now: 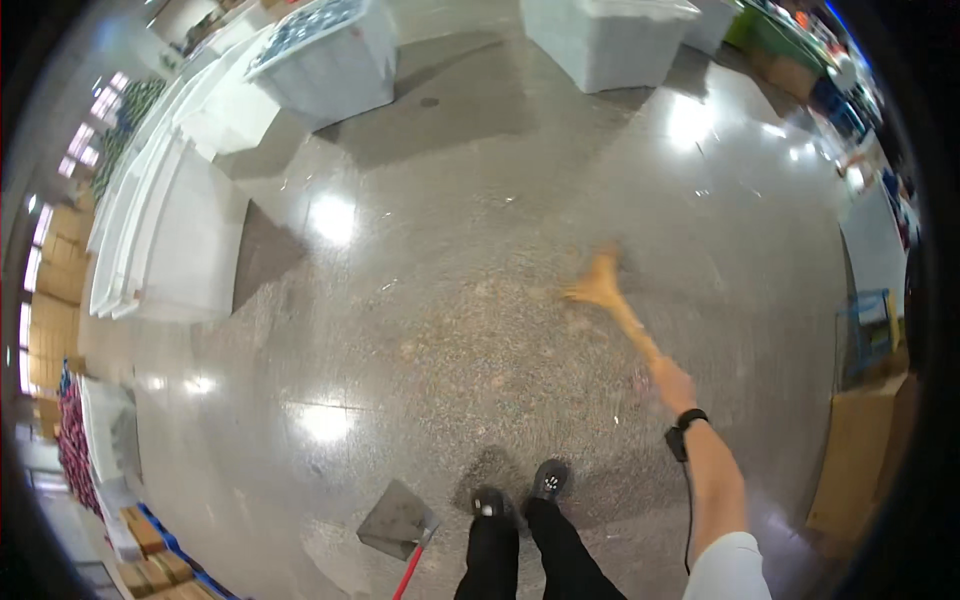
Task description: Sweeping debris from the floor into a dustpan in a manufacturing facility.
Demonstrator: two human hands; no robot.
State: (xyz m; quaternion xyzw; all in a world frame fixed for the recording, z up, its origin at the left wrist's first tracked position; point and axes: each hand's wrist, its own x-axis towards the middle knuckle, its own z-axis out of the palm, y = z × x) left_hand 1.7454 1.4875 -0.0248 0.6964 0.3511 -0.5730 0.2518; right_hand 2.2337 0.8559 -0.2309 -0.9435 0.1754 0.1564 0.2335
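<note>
My right hand is closed around the handle of a yellowish hand broom, with a black band on the wrist and a thin cord hanging from it. The broom's flared head is blurred and sits low over or on the floor ahead of my feet; contact cannot be made out. A grey dustpan with a red handle rests on the floor to the left of my shoes. Its handle runs out of the lower edge. My left hand is out of the picture. Small scattered debris lies on the floor between the broom and my feet.
Large white bins line the left, with another white bin behind them and one at the far middle. A cardboard box and a blue-framed rack stand at right. The grey floor is shiny with light reflections.
</note>
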